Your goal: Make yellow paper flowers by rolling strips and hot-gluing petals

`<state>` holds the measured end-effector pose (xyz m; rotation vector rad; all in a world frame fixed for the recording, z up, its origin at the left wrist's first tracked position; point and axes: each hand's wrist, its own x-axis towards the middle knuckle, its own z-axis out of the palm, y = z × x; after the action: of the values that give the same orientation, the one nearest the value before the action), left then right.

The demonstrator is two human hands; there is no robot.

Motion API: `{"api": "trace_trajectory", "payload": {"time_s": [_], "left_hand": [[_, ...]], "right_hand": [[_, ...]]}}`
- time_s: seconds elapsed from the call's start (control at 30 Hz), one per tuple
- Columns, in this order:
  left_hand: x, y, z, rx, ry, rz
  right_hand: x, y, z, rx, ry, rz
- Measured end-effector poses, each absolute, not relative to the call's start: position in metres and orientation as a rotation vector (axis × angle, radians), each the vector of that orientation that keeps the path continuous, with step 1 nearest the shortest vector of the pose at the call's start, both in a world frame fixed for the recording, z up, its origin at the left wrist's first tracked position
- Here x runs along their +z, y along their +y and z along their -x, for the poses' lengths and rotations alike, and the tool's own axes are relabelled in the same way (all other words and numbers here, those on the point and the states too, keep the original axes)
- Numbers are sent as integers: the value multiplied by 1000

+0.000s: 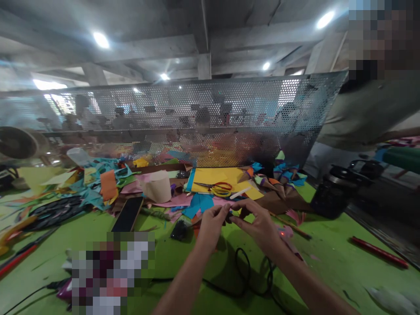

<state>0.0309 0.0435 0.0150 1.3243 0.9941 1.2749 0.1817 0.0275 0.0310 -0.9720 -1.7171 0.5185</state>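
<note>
My left hand (212, 224) and my right hand (257, 223) meet above the green table (328, 262), fingertips pinched together on a small dark piece (230, 214) that I cannot make out. Just beyond them lie scissors with yellow and red handles (219, 188) on a yellow paper sheet (223, 177), a white stick (240, 193) and blue paper scraps (201, 204). A black cable (244, 273) loops on the table under my forearms.
Coloured paper scraps (98, 186) cover the far left of the table. A dark phone (127, 214) lies left of my hands. A perforated metal screen (197, 118) stands behind. A person (370, 105) stands at right near a black pot (331, 192). A red stick (379, 252) lies right.
</note>
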Motion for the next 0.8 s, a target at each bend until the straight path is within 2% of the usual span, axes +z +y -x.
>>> {"api": "trace_trajectory", "payload": {"time_s": [0.4,0.8], "left_hand": [[22,35,-31,1257,1009,-1387],[21,40,-32,1287,979,-1364]], "right_hand": [[34,26,-187,437,-1638,1118],[39,27,-185,534,-1656,1105]]}}
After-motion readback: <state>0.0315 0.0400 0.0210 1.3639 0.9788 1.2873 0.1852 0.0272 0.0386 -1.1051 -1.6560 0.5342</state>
